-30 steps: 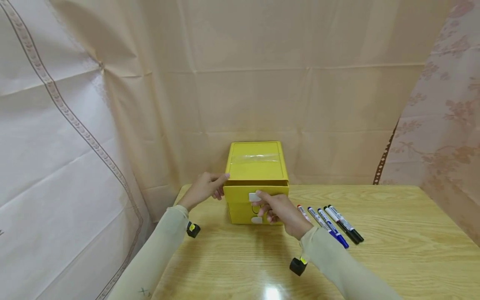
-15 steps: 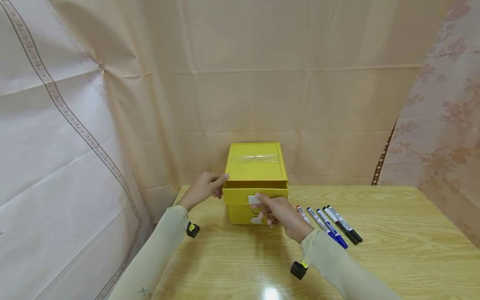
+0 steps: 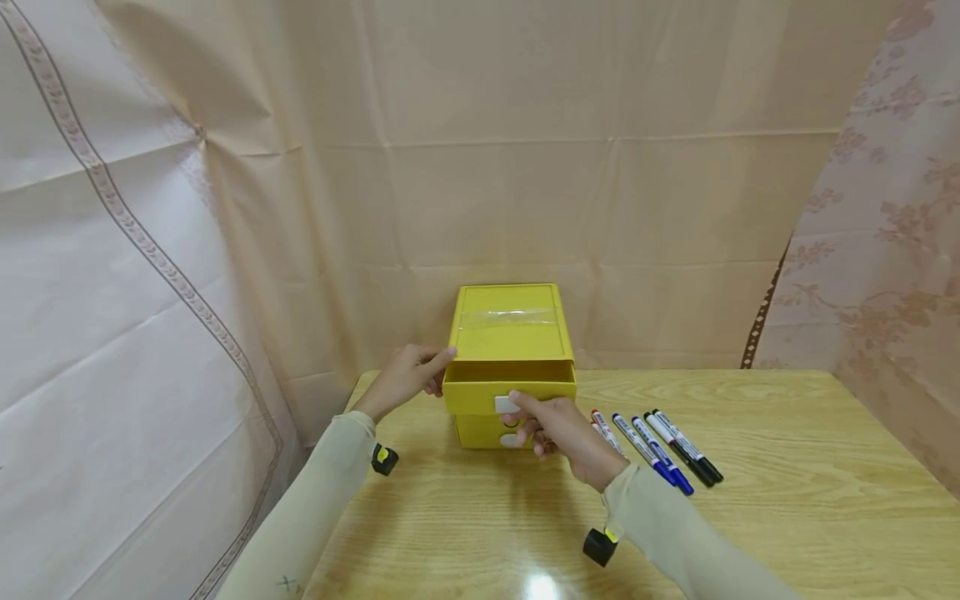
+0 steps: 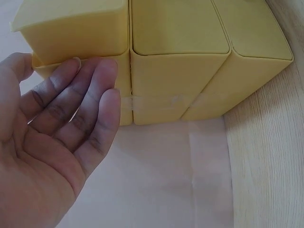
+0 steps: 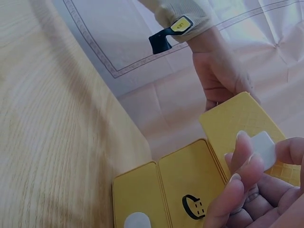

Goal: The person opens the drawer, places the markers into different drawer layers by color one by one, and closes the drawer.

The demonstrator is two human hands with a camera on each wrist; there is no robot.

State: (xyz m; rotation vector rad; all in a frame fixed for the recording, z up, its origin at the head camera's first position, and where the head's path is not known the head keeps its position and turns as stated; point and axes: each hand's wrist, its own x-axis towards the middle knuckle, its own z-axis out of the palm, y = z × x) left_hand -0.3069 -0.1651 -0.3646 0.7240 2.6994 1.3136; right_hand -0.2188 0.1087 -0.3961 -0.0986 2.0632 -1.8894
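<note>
A yellow drawer box (image 3: 510,332) with three stacked drawers stands at the back of the table, clear tape across its top. Its top drawer (image 3: 468,397) is partly pulled out, showing a gap behind the front panel. My right hand (image 3: 566,429) pinches the white pull tab (image 5: 264,147) on that drawer between thumb and fingers. On the left, my left hand (image 3: 405,379) rests against the box, thumb at the upper front edge and fingers extended along the side wall (image 4: 83,83). The lower drawers (image 5: 183,180) are closed; a black curved mark and another white tab show there.
Several markers lie side by side right of the box: a red-capped one (image 3: 604,428), blue ones (image 3: 662,456) and black ones (image 3: 687,446). Wood-grain table (image 3: 787,467) extends around them. A beige cloth (image 3: 495,167) hangs close behind the box.
The top drawer has slid further out toward me, with my right hand drawing its tab forward. The opening behind its front has widened. My left hand stays at the box's left edge.
</note>
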